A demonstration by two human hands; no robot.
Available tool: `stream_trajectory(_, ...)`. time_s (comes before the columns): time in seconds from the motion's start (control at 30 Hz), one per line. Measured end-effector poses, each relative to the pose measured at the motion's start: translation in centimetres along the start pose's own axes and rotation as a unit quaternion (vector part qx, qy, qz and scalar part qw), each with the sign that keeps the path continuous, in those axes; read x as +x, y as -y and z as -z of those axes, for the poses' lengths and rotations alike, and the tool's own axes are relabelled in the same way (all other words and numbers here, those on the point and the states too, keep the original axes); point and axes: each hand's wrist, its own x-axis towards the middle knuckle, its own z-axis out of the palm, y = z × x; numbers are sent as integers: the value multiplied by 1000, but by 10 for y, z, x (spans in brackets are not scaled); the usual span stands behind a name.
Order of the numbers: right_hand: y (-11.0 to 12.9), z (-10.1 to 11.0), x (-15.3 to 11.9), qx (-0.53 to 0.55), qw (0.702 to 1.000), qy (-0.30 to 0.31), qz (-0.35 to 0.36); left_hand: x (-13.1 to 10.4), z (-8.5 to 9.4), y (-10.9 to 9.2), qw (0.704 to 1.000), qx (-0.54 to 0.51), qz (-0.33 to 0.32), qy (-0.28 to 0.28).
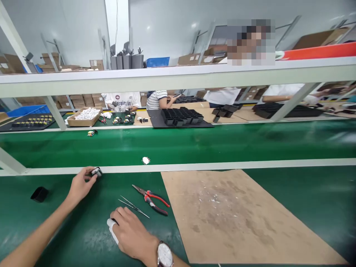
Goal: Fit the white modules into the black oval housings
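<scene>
**Workbench beside a green conveyor line**

Green matting covers the near workbench (69, 237), which runs along a white rail to a green conveyor belt (194, 142); a pale metal shelf frame (178, 76) crosses the upper view. Beyond the belt, other people in white and striped shirts sit at a far bench with black moulded trays (182, 115) and a cardboard box of white parts (84, 115).

On the near bench a large sheet of brown cardboard (239, 215), stained and flecked with white, lies to the right of the hands. Left of it lie red-handled pliers (151, 199), jaws pointing toward the rail, and just beside them thin metal tweezers (133, 207). A small black cup-shaped part (39, 194) sits well apart at the far left.

The left hand (79, 185) reaches forward to the white rail, its fingers curled around a small black and white part (96, 171) that rests at the bench's far edge, touching the rail. The right hand (130, 233), a wristwatch (164, 255) on its wrist, lies palm down on the matting near the tweezers, fingers loosely bent; a white cover sits on the end of one finger (111, 226). Whether that hand presses on anything cannot be told.

On the belt lie a small white part (145, 160) near the rail and a multicoloured part (91, 133) farther across.
</scene>
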Motion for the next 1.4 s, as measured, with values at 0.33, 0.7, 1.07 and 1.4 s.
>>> stream_trajectory(0.33, -5, -37, 5, -52, 996, -70, 6, 83, -24, -21, 987, 119, -66, -80)
stream_trajectory(0.7, -21, -85, 21, -78, 992, -95, 16, 50, -226, -168, 916, 60, -314, 243)
stream_trajectory(1.07, -31, -84, 26, -70, 994, -82, 33, 67, -262, -186, 917, 31, -310, 251)
stream_trajectory(1.4, -40, -28, 5, -128, 980, -58, -141, 57, -195, -178, 941, -67, -273, 189)
